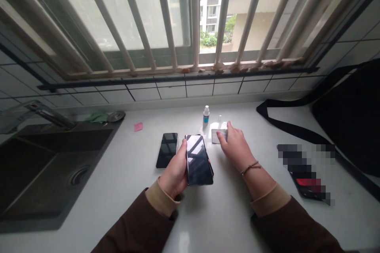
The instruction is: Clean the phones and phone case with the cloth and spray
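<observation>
My left hand (175,170) is wrapped round a smartphone (198,162), its thumb along the left edge. The dark screen faces up and reflects the window bars. A second phone (166,151) lies on the counter just left of that hand. My right hand (236,142) has a small grey cloth (216,136) between thumb and fingers, at counter level. Behind the two hands stands a small white bottle (206,116) with a blue label. Close to it, a tiny clear cap-like piece (219,118) rests on the counter.
A dark sink (38,174) with a faucet (50,114) is on the left. Near its corner lie a green cloth (97,117) and a metal strainer (116,116). A pink paper (138,127) sits on the counter. To the right are a black bag (350,114) with its strap and a blurred-out item (308,178).
</observation>
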`<state>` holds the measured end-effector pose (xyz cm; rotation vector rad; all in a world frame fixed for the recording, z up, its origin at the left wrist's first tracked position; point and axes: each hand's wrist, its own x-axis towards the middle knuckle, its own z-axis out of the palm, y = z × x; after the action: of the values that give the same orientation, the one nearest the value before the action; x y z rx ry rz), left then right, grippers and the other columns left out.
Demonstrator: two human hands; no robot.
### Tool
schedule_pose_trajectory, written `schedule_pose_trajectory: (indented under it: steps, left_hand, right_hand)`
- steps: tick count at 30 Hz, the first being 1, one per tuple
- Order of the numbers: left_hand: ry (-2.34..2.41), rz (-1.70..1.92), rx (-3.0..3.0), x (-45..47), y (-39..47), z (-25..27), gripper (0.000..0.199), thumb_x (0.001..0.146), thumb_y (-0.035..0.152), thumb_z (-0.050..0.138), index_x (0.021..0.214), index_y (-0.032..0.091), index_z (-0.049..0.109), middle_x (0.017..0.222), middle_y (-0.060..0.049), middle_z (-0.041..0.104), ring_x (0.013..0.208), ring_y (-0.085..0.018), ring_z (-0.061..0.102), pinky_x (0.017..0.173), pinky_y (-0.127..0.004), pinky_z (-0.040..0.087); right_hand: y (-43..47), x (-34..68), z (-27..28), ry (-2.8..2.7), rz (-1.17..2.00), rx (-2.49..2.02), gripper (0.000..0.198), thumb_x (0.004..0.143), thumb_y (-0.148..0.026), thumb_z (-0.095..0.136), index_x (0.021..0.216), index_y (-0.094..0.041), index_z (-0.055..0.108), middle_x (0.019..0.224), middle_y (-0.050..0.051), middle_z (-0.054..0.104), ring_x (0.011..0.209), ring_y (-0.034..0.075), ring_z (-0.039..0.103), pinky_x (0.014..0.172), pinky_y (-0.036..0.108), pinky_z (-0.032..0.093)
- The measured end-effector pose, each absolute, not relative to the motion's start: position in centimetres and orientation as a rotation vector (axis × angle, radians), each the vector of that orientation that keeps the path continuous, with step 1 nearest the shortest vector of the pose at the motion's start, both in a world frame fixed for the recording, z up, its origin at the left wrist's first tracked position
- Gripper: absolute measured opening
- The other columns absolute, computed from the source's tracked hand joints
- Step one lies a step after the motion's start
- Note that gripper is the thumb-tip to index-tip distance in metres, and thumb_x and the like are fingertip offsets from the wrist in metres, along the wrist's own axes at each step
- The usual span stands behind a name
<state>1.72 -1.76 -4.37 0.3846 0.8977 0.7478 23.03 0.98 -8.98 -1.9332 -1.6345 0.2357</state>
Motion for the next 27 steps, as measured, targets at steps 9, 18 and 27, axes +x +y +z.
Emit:
schedule_pose_trajectory:
  steps: [9, 18, 27]
  left_hand:
    - [0.798, 0.852, 0.459, 1.9, -2.1, -4.1, 0.072, 0.108, 0.066, 0.033, 0.136, 0.011, 0.069, 0.108, -0.019, 0.081, 0.1, -0.033, 0.08, 0.092, -0.046, 0.064]
    - [0.879, 0.929, 0.875, 1.6, -2.4, -6.4, 0.07, 0.102, 0.073, 0.046, 0.133, 0.015, 0.072, 0.115, -0.016, 0.081, 0.118, -0.032, 0.074, 0.11, -0.047, 0.055]
    - [1.414, 0.934, 1.822, 0.3, -2.1, -4.5, 0.041, 0.108, 0.053, 0.044, 0.11, 0.024, 0.073, 0.095, -0.01, 0.076, 0.09, -0.029, 0.072, 0.087, -0.036, 0.053]
  right_hand:
    - [-2.9, 20.1, -5.9, -1.439, 1.098, -1.457, 0.055, 0.107, -0.065, 0.042, 0.105, -0.02, 0.072, 0.078, 0.004, 0.067, 0.063, 0.018, 0.06, 0.063, 0.032, 0.05]
    - [-3.8, 18.0, -6.9, -0.986, 1.562, -1.252, 0.051, 0.094, -0.071, 0.063, 0.086, -0.021, 0.065, 0.058, -0.006, 0.047, 0.049, 0.011, 0.039, 0.046, 0.024, 0.029]
    - [-2.7, 20.2, -6.5, -1.424, 0.909, -1.627, 0.05, 0.107, -0.054, 0.043, 0.09, -0.022, 0.077, 0.087, 0.007, 0.078, 0.082, 0.026, 0.07, 0.071, 0.032, 0.048]
